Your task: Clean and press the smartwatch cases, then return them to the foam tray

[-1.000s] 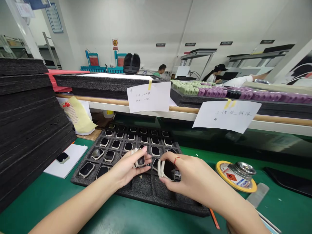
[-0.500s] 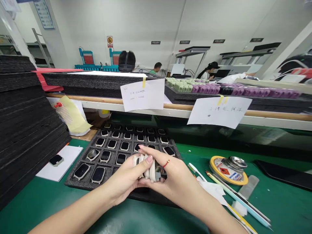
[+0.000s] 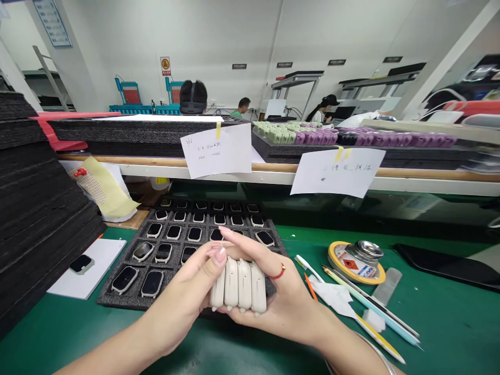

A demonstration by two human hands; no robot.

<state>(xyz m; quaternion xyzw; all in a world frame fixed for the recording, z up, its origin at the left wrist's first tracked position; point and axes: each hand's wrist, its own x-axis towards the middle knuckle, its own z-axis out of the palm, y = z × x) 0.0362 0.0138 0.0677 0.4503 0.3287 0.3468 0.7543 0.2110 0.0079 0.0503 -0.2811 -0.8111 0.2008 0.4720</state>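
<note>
Both my hands hold a row of several off-white watch cases, standing side by side on edge, over the near part of a black foam tray. My left hand wraps round their left end, with the thumb at the top. On the right, my right hand supports them from below and behind, its fingers reaching over the top. Watch faces with pale frames sit in the tray's compartments; my hands hide some of the compartments.
Stacked black foam stands left, beside a watch face on white paper. At right lie a tape roll with a metal-topped bottle, brushes and a black phone-like slab. A shelf edge crosses behind.
The watch cases have turned in my hands and now stand in an even row with their sides facing me. My hands have moved slightly lower, and the view has shifted a little.
</note>
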